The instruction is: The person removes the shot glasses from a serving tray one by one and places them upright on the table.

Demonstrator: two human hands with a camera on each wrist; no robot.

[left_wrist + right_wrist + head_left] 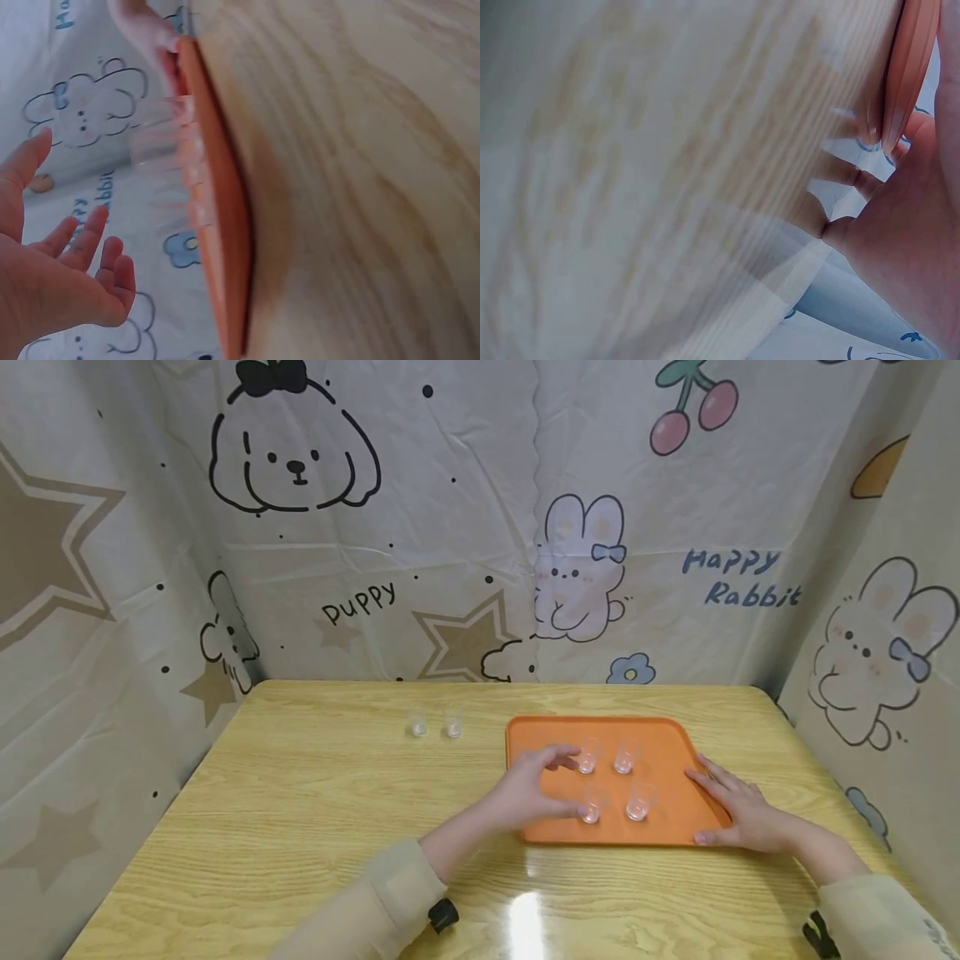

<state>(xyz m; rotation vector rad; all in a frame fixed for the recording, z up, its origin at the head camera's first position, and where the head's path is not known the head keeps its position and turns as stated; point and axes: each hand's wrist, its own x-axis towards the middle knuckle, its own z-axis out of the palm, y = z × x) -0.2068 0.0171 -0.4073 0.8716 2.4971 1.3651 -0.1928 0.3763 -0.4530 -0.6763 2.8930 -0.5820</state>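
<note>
An orange tray point(547, 735) lies on the table with several small clear cups standing on it in two rows. My left hand point(536, 789) is over the tray's left side, thumb and fingers spread apart, near the front-left cup point(591, 812) and the back-left cup point(587, 762). In the left wrist view, that hand point(56, 281) has nothing between its fingers. My right hand point(753, 818) rests at the tray's right edge, fingers extended over the rim. The right wrist view has this hand point(907, 232) touching the tray's edge point(911, 71), with fingers spread near the tabletop.
Two more clear cups point(453, 727) stand side by side on the wooden table point(315, 793), back and left of the tray. A printed cloth point(450, 543) with cartoon animals hangs behind the table and along both sides.
</note>
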